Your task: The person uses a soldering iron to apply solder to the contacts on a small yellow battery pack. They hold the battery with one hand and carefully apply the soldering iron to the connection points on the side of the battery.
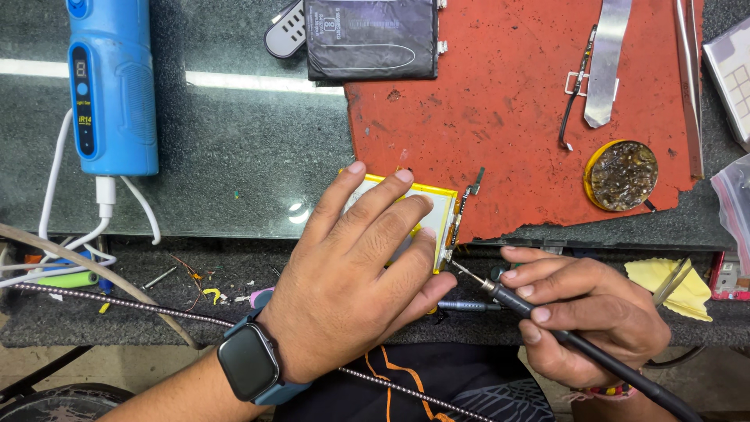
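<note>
My left hand (355,266) lies flat, fingers spread, on a flat silver battery with yellow edging (444,205) at the front edge of the glass-topped bench. A dark smartwatch sits on that wrist. My right hand (590,312) grips a black soldering iron (547,320) like a pen. Its tip touches the small connector strip (457,223) on the battery's right edge. The iron's cable runs off toward the lower right.
A worn red mat (516,101) covers the bench's right half, holding a black battery (371,39), a metal pry blade (605,62), a thin flex cable (574,101), tweezers (689,86) and a round tin of flux (621,176). A blue handheld device (113,86) with white cables lies at left. Yellow cloth (672,285) at right.
</note>
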